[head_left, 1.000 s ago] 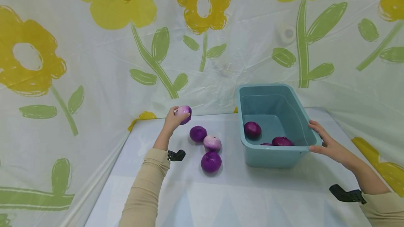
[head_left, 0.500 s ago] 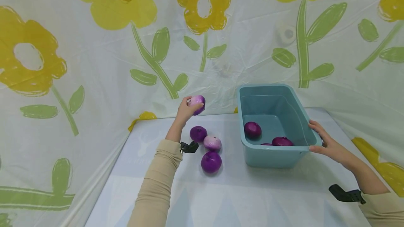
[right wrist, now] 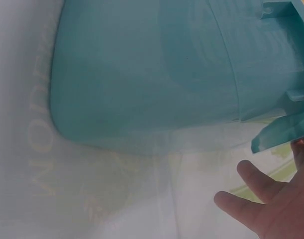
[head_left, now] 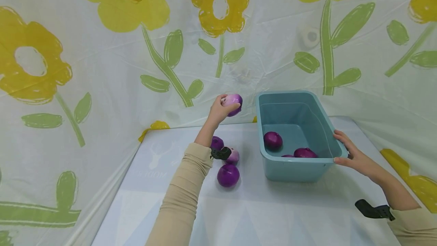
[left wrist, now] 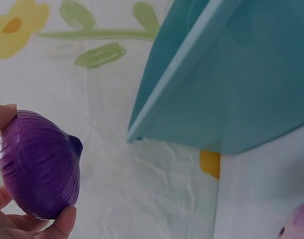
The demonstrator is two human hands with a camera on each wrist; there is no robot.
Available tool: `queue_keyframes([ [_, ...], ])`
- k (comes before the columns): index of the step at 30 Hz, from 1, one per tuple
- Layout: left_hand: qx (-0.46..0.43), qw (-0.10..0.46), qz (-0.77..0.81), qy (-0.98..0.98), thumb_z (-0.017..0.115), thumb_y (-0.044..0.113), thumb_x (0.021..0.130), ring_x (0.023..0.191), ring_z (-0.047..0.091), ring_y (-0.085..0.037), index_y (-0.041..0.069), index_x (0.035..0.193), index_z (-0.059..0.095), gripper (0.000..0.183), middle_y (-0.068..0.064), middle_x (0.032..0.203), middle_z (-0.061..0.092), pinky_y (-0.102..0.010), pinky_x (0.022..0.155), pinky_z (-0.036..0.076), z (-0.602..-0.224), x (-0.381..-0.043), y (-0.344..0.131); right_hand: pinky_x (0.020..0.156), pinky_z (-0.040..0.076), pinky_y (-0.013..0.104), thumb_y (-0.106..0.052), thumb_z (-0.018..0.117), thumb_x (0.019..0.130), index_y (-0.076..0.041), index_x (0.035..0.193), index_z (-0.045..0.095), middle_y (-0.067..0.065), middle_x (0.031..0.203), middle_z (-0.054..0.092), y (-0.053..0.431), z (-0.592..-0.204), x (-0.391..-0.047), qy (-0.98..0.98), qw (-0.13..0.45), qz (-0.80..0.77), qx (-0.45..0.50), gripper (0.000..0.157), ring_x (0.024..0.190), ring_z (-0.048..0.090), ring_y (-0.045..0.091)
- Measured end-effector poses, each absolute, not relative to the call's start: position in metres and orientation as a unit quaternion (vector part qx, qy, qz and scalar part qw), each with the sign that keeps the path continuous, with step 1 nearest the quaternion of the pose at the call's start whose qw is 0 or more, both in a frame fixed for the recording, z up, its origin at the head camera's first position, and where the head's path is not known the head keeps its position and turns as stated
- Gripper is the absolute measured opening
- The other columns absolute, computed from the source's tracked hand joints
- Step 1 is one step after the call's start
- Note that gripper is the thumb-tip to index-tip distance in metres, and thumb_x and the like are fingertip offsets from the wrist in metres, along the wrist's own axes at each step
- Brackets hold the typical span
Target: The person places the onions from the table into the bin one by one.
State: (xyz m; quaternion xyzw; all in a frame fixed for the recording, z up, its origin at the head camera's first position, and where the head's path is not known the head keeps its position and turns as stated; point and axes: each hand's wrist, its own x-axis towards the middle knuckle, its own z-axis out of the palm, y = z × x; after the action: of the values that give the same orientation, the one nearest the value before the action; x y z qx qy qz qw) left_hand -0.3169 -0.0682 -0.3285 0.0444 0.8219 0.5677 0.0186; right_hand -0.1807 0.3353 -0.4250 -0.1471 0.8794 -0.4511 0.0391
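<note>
In the head view my left hand (head_left: 218, 111) holds a red onion (head_left: 234, 104), raised above the far table edge and left of the blue-green plastic bin (head_left: 290, 170). In the left wrist view thumb and fingers pinch this onion (left wrist: 40, 164), its pointed end facing right. My right hand (head_left: 356, 156) grips the bin's near right corner at the rim. The right wrist view shows two of its fingers (right wrist: 244, 209) stretched out below the rim. Inside the bin lie a dark onion (head_left: 273, 140) and another onion (head_left: 305, 153), with part of one more behind the front rim.
Below my left forearm on the white table (head_left: 252, 215) sit a whole purple onion (head_left: 228, 175), a paler onion (head_left: 233, 157) and another purple onion (head_left: 216, 142), the last two partly hidden by my wrist and its black camera mount. A flowered curtain (head_left: 259, 56) hangs behind.
My left hand has carried the red onion to the right and upward, closer to the bin. My right hand and the bin have stayed put.
</note>
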Motion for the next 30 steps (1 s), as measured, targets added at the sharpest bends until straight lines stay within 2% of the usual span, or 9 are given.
queue_keyframes([
  [14, 0.090, 0.040, 0.571, 0.815, 0.069, 0.034, 0.079, 0.118, 0.045, -0.030, 0.013, 0.136, 0.036, 0.069, -0.012, 0.138, 0.040, -0.043, 0.094, 0.044, -0.322, -0.312, -0.017, 0.082, 0.021, 0.077, -0.021, 0.053, 0.088, -0.021, 0.147, -0.006, 0.006, 0.152, -0.019, 0.336, -0.425, -0.181, 0.882, 0.042, -0.448, -0.141, 0.084, 0.125, 0.004, 0.057],
  [24, 0.139, 0.081, 0.535, 0.830, 0.069, 0.039, 0.078, 0.114, 0.048, -0.025, 0.017, 0.137, 0.036, 0.071, -0.011, 0.134, 0.045, -0.038, 0.088, 0.048, -0.323, -0.297, 0.014, 0.083, 0.021, 0.077, -0.020, 0.052, 0.088, -0.021, 0.147, -0.006, 0.005, 0.152, -0.019, 0.335, -0.425, -0.181, 0.882, 0.039, -0.446, -0.145, 0.083, 0.124, 0.007, 0.057],
  [30, 0.169, 0.093, 0.492, 0.849, 0.070, 0.041, 0.077, 0.120, 0.045, -0.024, 0.018, 0.139, 0.035, 0.075, -0.010, 0.137, 0.043, -0.040, 0.092, 0.046, -0.327, -0.289, 0.023, 0.083, 0.022, 0.076, -0.021, 0.053, 0.088, -0.021, 0.147, -0.006, 0.006, 0.152, -0.019, 0.336, -0.426, -0.181, 0.883, 0.038, -0.444, -0.146, 0.084, 0.124, 0.007, 0.057],
])
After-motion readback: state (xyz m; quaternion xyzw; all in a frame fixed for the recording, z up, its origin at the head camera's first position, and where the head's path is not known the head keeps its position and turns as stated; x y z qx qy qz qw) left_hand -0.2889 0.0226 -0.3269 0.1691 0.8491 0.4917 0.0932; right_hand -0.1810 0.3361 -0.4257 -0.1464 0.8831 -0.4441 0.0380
